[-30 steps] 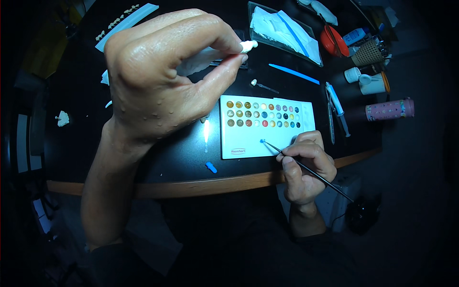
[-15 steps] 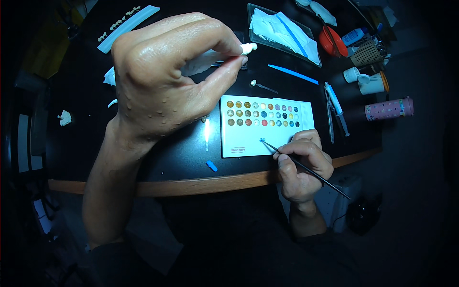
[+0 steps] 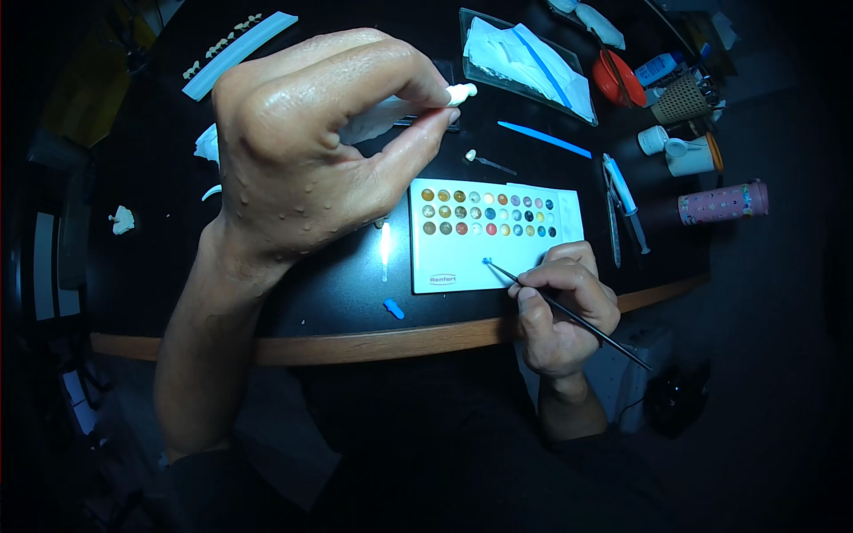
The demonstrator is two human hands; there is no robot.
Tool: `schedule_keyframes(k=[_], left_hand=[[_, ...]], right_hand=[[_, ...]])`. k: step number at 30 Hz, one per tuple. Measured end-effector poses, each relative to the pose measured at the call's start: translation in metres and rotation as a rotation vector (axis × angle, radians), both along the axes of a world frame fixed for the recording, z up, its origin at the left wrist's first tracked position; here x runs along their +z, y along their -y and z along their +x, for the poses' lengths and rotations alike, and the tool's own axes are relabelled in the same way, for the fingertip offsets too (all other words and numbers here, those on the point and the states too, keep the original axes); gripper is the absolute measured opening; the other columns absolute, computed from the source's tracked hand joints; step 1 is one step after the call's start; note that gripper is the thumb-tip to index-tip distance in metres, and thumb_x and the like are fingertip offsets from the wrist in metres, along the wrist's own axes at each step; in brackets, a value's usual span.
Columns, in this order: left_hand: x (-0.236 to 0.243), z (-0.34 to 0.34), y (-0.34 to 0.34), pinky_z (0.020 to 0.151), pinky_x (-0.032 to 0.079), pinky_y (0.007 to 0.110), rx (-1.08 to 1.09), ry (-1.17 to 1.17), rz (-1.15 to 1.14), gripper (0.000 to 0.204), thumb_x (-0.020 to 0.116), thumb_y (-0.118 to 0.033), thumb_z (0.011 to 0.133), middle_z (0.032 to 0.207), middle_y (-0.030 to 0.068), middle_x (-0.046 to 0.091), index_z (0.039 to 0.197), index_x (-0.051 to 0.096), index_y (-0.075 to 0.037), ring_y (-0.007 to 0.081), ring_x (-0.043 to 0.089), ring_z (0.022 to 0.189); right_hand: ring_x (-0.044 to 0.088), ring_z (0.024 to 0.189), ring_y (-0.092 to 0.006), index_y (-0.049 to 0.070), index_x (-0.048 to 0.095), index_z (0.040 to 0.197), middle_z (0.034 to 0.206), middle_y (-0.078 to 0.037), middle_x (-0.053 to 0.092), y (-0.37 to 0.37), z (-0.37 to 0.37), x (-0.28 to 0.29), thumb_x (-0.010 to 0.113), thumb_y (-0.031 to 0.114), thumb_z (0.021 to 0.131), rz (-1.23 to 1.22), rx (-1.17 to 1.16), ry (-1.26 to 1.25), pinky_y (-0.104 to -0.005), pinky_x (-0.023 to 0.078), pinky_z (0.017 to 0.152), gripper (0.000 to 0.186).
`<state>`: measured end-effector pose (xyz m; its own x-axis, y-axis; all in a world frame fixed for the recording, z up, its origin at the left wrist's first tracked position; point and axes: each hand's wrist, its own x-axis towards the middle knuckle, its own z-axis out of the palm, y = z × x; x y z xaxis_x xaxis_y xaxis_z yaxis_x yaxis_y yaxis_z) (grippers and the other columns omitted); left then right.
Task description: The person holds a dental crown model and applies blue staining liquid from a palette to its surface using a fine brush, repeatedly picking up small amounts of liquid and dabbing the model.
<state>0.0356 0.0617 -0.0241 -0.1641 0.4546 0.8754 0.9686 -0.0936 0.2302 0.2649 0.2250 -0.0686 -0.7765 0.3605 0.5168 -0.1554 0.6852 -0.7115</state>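
My left hand [image 3: 311, 142] is raised over the table, thumb and forefinger pinching a small white dental piece [image 3: 460, 94], which looks like tooth crowns. Most of that piece is hidden by the fingertips. In my right hand [image 3: 569, 311] is a thin dark paintbrush [image 3: 582, 322], held like a pen. Its tip meets a small blue dab [image 3: 487, 261] on the bare lower part of the white palette [image 3: 462, 269]. Rows of round wells with many-coloured paints fill the palette's upper part. My right hand's fingers lie at the palette's lower right edge.
Beyond the palette lie a single tooth crown on a pin [image 3: 472, 155] and a blue stick [image 3: 545, 139]. A glass tray with white tissue [image 3: 498, 53] stands farther back. At right are tweezers [image 3: 614, 218], a syringe [image 3: 626, 191], a pink bottle [image 3: 724, 203] and a red bowl [image 3: 613, 84].
Almost nothing differs. Both hands keep their places, and the brush tip stays on the blue dab.
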Motion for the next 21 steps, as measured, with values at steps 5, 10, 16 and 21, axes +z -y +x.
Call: schedule_keyframes(k=[5,10,16,21], left_hand=[[-0.001,0.0,-0.001,0.066,0.06,0.026,-0.001,0.0,0.0,0.017,0.084,0.006,0.072,0.084,0.0131,0.077,0.086,0.077,0.0,0.0189,0.077,0.078],[0.001,0.001,0.002,0.066,0.06,0.026,0.024,0.042,-0.028,0.015,0.084,0.006,0.073,0.084,0.0126,0.077,0.084,0.076,0.0,0.0194,0.077,0.078],[-0.006,0.005,-0.006,0.069,0.059,0.027,-0.066,0.325,-0.064,0.013,0.083,0.004,0.076,0.085,0.0118,0.077,0.085,0.076,-0.001,0.0182,0.076,0.078],[-0.007,0.005,-0.002,0.078,0.061,0.03,-0.07,0.452,-0.075,0.022,0.086,-0.005,0.08,0.092,0.0133,0.078,0.1,0.076,-0.001,0.0196,0.076,0.085]], right_hand=[[0.055,0.071,-0.015,0.003,0.072,0.077,0.066,-0.003,0.065,-0.002,0.001,-0.001,0.068,0.006,0.067,-0.001,-0.003,-0.007,-0.0301,0.037,0.072,0.011],[0.054,0.071,-0.0166,0.003,0.069,0.076,0.065,-0.004,0.064,-0.002,-0.002,0.002,0.067,0.004,0.067,0.035,0.016,-0.043,-0.0312,0.04,0.071,0.009],[0.054,0.074,-0.0174,-0.001,0.068,0.084,0.069,-0.008,0.068,0.0,0.002,0.007,0.064,0.001,0.07,-0.205,0.045,-0.078,-0.0309,0.043,0.069,0.015],[0.056,0.077,-0.0179,0.0,0.069,0.089,0.074,-0.009,0.071,-0.021,-0.021,0.043,0.071,0.009,0.084,-0.014,0.334,-0.177,-0.0332,0.044,0.076,0.011]])
